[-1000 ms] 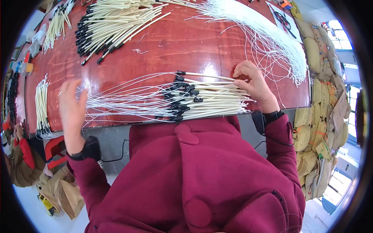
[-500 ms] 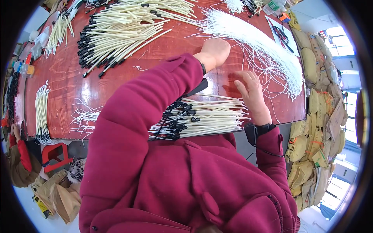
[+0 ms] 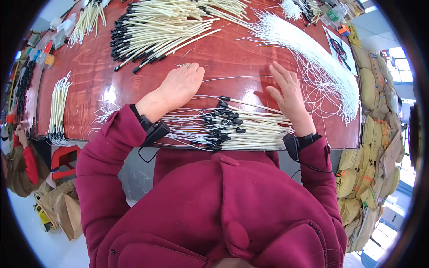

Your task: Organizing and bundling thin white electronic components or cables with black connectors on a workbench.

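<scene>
Red table (image 3: 228, 56): 1 white string (image 3: 237, 77) is gripped by the closed left hand (image 3: 182, 85) and stretched toward the spread right hand (image 3: 289, 97); contact there cannot be told. Black-ended cream sticks (image 3: 259, 134) are laid on the near side.

Bright right-hand windows (image 3: 401, 70), glare on tabletop (image 3: 241, 58), fisheye-bent edges

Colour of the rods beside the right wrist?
Pale cream; the rods show best in the head view.
</scene>
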Available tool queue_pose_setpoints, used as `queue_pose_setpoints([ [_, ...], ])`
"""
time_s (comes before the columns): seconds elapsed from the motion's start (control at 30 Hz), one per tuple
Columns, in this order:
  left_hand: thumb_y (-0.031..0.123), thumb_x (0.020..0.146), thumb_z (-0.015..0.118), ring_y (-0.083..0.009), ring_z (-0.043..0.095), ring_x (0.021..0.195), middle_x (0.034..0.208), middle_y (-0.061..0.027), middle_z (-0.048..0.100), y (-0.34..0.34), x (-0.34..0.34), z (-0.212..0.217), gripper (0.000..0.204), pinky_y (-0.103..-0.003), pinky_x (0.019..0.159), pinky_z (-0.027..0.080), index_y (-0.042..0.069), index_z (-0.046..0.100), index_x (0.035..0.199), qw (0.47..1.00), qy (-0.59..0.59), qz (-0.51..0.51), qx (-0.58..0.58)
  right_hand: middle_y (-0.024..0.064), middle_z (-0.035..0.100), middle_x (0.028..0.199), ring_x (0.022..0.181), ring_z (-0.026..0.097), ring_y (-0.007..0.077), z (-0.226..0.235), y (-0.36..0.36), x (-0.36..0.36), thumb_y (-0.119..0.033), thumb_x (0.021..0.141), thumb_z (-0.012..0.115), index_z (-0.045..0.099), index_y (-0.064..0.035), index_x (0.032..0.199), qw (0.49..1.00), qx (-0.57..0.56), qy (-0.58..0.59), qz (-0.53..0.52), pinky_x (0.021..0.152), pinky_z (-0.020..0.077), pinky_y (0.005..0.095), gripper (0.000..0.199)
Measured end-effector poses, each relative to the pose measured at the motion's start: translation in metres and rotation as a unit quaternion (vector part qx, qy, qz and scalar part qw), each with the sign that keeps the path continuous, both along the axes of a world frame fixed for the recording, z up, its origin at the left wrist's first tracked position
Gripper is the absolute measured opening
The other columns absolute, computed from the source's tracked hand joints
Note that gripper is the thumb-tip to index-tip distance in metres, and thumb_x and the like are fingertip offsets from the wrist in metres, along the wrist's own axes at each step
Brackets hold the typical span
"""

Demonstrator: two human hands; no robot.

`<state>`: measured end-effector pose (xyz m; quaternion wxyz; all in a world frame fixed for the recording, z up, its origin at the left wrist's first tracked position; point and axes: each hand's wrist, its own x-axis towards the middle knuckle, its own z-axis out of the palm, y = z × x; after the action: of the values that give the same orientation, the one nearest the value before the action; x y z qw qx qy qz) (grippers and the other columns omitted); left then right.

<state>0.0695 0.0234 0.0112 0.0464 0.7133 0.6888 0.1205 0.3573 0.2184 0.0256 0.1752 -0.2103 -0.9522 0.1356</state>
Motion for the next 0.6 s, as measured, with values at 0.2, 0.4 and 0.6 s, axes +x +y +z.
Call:
queue_pose_setpoints([
  [0.2,0.005,0.089,0.060,-0.0405,0.062,0.090,0.094,-0.0197,0.062,-0.006,-0.010,-0.014,0.012,-0.048,0.074,0.050,0.002,0.051,0.097,0.997,-0.068,0.011,0.024,0.0148,0.046,0.154,0.133,0.044,0.0371,-0.005,-0.010,0.002,-0.023,0.090,0.066,0.051,0.0031,0.142,0.993,0.018,-0.109,0.035,0.113,0.0364,0.0439,0.061],
  [0.4,0.010,0.090,0.063,-0.0434,0.063,0.087,0.087,-0.0207,0.065,0.003,-0.011,-0.003,0.017,-0.052,0.073,0.049,0.001,0.051,0.098,0.981,-0.164,0.088,-0.052,0.0157,0.045,0.154,0.136,0.042,0.0383,-0.003,-0.008,0.004,-0.027,0.092,0.062,0.050,0.0043,0.143,0.993,-0.003,-0.114,0.042,0.116,0.0339,0.0445,0.061],
  [0.6,0.012,0.089,0.065,-0.0420,0.065,0.087,0.087,-0.0196,0.067,0.020,-0.025,0.019,0.018,-0.051,0.072,0.051,0.002,0.055,0.100,0.990,-0.082,0.110,-0.035,0.0166,0.046,0.154,0.137,0.042,0.0377,-0.007,-0.004,0.009,-0.032,0.095,0.058,0.050,0.0046,0.143,0.994,-0.012,-0.093,0.061,0.116,0.0333,0.0453,0.061],
])
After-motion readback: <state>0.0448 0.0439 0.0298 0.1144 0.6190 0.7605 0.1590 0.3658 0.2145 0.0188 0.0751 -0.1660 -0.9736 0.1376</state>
